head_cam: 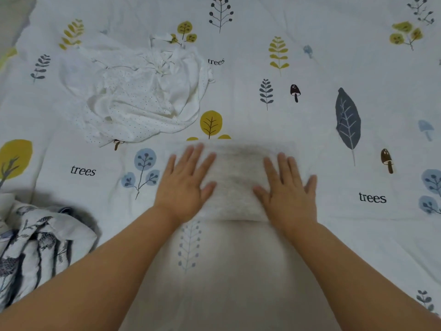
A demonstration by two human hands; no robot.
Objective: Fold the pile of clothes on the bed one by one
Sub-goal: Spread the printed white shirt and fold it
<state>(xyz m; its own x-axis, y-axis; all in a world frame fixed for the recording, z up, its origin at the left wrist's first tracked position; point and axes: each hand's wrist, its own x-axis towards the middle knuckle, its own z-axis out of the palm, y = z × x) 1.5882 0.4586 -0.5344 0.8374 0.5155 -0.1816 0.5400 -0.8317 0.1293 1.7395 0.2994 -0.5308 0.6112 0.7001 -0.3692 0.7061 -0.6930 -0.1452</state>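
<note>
Both hands, left hand [185, 185] and right hand [287, 187], press flat with straight fingers on a folded, fuzzy grey cloth [235, 182] lying mid-bed [322, 56]; crumpled white dotted clothes [138, 96] lie beyond it.

White bedsheet [310, 68] printed with trees, leaves, mushrooms; soft light.

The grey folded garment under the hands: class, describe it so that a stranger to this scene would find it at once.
Start from the bed sheet printed with trees. Near its front middle, the left hand and right hand lie flat on the grey folded garment. Unlike the crumpled white dotted clothes beyond and the dark-patterned heap at left, it is a neat plain rectangle.
</note>
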